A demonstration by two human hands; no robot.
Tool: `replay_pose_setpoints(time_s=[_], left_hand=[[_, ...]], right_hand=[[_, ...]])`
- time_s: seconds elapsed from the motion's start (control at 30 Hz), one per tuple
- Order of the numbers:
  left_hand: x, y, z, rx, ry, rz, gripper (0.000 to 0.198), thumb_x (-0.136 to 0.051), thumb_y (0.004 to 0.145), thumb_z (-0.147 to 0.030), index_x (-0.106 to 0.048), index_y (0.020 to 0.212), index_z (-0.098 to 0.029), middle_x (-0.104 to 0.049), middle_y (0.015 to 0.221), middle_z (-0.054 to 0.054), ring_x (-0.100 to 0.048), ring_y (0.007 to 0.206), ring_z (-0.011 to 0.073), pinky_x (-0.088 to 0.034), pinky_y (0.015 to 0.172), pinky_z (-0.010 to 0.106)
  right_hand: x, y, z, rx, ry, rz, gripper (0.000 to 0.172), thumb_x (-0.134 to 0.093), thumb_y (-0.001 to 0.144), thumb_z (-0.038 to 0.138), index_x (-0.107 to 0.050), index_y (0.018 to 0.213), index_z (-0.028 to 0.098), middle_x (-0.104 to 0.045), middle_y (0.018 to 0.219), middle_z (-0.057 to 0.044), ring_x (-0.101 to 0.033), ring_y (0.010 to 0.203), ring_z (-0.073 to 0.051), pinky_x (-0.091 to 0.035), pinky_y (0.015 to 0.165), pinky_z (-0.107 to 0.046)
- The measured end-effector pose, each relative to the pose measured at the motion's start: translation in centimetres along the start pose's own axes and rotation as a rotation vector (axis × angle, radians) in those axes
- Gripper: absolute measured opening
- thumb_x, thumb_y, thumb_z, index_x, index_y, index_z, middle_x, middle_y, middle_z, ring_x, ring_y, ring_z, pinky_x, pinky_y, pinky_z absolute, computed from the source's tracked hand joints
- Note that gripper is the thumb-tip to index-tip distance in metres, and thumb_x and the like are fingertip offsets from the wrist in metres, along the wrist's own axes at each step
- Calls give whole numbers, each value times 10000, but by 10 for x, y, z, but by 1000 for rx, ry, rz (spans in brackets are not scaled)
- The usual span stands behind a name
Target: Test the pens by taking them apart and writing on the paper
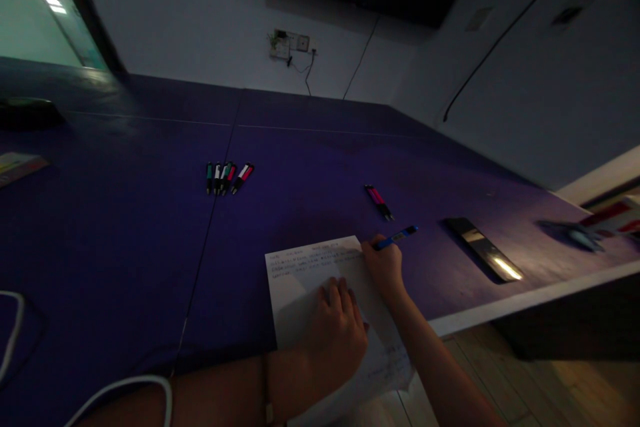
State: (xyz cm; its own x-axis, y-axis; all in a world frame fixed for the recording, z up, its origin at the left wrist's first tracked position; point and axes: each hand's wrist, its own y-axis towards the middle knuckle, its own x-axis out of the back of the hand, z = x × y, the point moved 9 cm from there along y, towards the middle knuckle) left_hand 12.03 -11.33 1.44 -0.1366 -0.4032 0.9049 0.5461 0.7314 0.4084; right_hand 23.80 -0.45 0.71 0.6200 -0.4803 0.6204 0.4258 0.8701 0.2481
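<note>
A white sheet of paper with several lines of handwriting near its top lies at the table's front edge, its lower end reaching past the edge. My left hand rests on the middle of the sheet, fingers stretched out and pressing it down. At the sheet's upper right, my right hand is closed around a blue pen, whose upper end points to the right. The pen's tip is hidden by the hand. More faint writing shows near the bottom of the paper.
Pink-and-black pens lie beyond my right hand. Several more pens lie in a group at the left. A dark phone lies to the right. A white cable curves at lower left. A purple table meets the wall.
</note>
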Motion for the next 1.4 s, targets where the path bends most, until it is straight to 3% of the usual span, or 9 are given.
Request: replay_pose_setpoints(time_s=[0.43, 0.87, 1.17, 1.27, 1.4], left_hand=[[1, 1, 1, -4, 29, -23, 408, -340, 804, -337, -581, 1002, -74, -563, 1061, 166, -508, 965, 284, -427, 738, 406], [0, 2, 2, -10, 7, 82, 422, -320, 828, -339, -547, 1044, -57, -521, 1115, 185, -478, 1004, 280, -398, 780, 403], [1, 1, 2, -12, 5, 75, 418, -311, 831, -319, -538, 1053, -47, -527, 1107, 178, -477, 1006, 275, -398, 794, 396], [0, 1, 2, -14, -3, 67, 421, -306, 831, -322, -544, 1046, -51, -529, 1104, 177, -478, 1003, 282, -401, 787, 402], [1, 1, 2, -6, -5, 53, 427, -309, 828, -337, -554, 1037, -58, -534, 1098, 178, -480, 999, 281, -403, 780, 398]], right_hand=[[1, 0, 4, 55, -4, -1, 167, -427, 578, 273, -365, 445, 194, -328, 382, 53, -314, 409, -93, -245, 410, -222], [-1, -1, 3, 17, 10, 36, 150, -436, 570, 271, -383, 451, 195, -358, 381, 48, -327, 413, -100, -253, 419, -230], [0, 0, 3, 34, -15, 13, 148, -428, 575, 250, -368, 449, 198, -332, 383, 56, -316, 416, -95, -235, 414, -227], [0, 1, -5, -15, 87, 24, 162, -449, 576, 250, -359, 451, 199, -308, 378, 67, -301, 398, -86, -226, 395, -221], [-5, 0, -16, -102, 388, 72, 227, -480, 615, 285, -313, 481, 212, -276, 359, 89, -269, 335, -70, -203, 343, -212]])
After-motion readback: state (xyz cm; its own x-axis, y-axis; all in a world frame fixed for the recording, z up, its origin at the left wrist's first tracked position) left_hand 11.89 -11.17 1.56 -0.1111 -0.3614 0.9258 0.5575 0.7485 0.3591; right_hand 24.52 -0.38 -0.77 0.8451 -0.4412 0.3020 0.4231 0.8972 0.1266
